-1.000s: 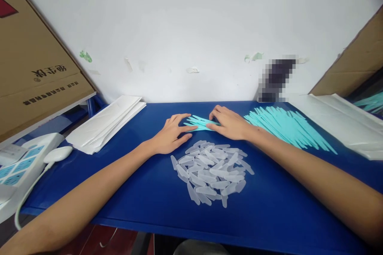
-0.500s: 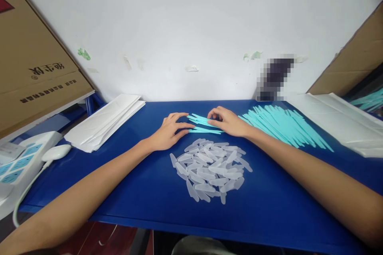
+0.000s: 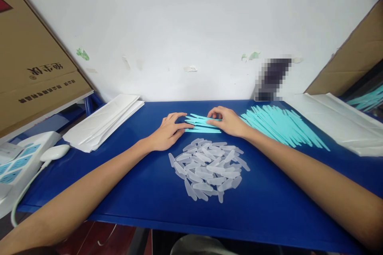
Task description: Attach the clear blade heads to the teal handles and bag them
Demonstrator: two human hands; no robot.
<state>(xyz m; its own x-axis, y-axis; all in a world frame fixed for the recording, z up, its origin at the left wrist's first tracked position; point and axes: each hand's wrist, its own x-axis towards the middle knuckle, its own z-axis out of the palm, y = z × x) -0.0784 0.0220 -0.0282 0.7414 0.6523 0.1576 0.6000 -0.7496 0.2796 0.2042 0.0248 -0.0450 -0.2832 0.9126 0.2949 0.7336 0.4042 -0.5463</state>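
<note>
A small bunch of thin turquoise strips (image 3: 199, 121) lies on the blue table (image 3: 278, 191) between my hands. My left hand (image 3: 169, 131) is at their left ends, its fingers apart and fingertips touching or close to the strips. Over the right part of the bunch, my right hand (image 3: 228, 122) has curled fingers, with thumb and forefinger closed at the strips; the exact grip is partly hidden. Nearer me is a loose heap of translucent, whitish, tapered plastic pieces (image 3: 206, 169). To the right of my right hand spreads a larger pile of turquoise strips (image 3: 284, 125).
White flat bags or sheets (image 3: 103, 121) are stacked at the left, with another white sheet (image 3: 338, 123) at the right. A power strip (image 3: 26, 163) with a white plug stands at the left edge. Cardboard boxes (image 3: 38, 40) flank both sides; a wall (image 3: 167, 28) closes the back.
The strips between my hands have shifted slightly and fanned differently. Both hands stay in nearly the same place; the whole view has moved a little.
</note>
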